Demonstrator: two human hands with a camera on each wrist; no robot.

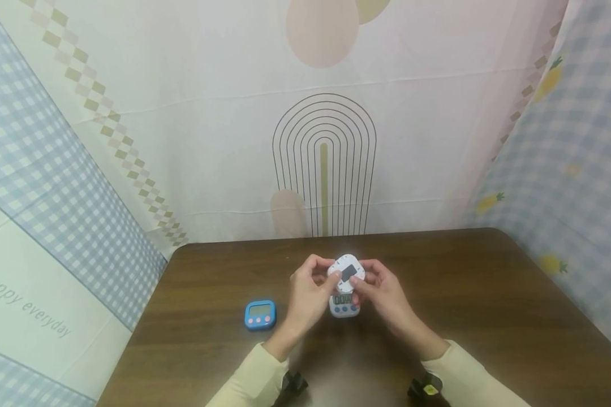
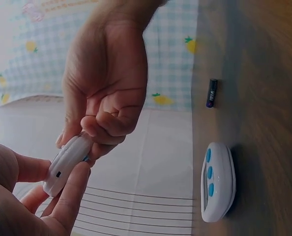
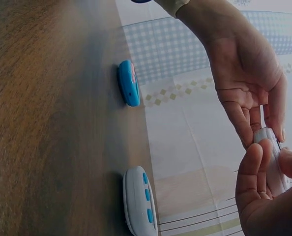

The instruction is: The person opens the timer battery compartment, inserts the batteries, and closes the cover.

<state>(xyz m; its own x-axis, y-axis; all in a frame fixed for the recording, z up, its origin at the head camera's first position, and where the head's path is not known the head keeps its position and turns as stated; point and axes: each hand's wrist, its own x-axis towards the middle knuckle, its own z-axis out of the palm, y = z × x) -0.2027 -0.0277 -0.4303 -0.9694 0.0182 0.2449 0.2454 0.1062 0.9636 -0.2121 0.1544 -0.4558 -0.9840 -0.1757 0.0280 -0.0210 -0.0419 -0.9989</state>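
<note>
A white rounded timer [image 1: 347, 263] is held up between both hands, a dark rectangle on its face toward the head camera. My left hand [image 1: 308, 291] pinches its left edge, thumb on the near face and fingers behind. On the opposite edge, my right hand [image 1: 389, 299] grips with thumb and fingers. The left wrist view shows the held timer [image 2: 67, 164] side-on, with a bit of blue at its far face. Just below the hands, a second white timer [image 1: 344, 312] with blue buttons lies on the table. A small dark battery [image 2: 212, 93] lies beyond it in the left wrist view.
A blue timer [image 1: 260, 315] with pink buttons sits to the left of my left hand. The brown wooden table [image 1: 209, 362] meets a patterned cloth [image 1: 224, 141] at the back. Checked cloth [image 1: 565, 169] hangs along the right side.
</note>
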